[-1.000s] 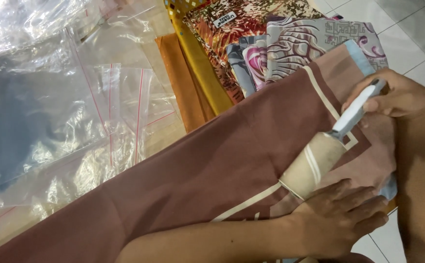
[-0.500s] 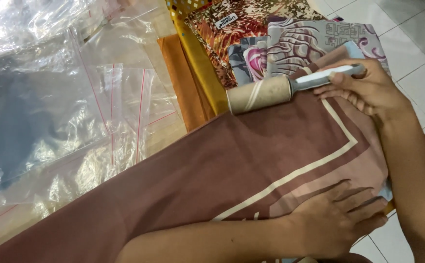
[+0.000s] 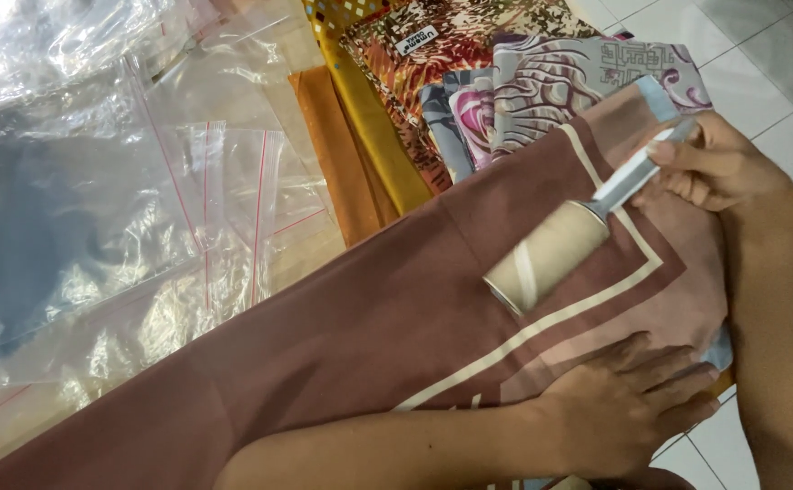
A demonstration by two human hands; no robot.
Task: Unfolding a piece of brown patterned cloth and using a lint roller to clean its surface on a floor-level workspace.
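My lint roller (image 3: pixel 551 256) has come down from the far edge of the brown scarf (image 3: pixel 369 318) since half a second ago and now lies angled across its cream border stripe, drum touching the cloth. My right hand (image 3: pixel 719 168) is closed around the roller's pale handle, fingers wrapped tight. My left hand (image 3: pixel 628 404) lies flat and open on the scarf's near corner, pressing it down, holding nothing. Beyond the scarf sit 2 or more folded patterned scarves (image 3: pixel 560 82); left of it, clear plastic bags (image 3: pixel 124 200).
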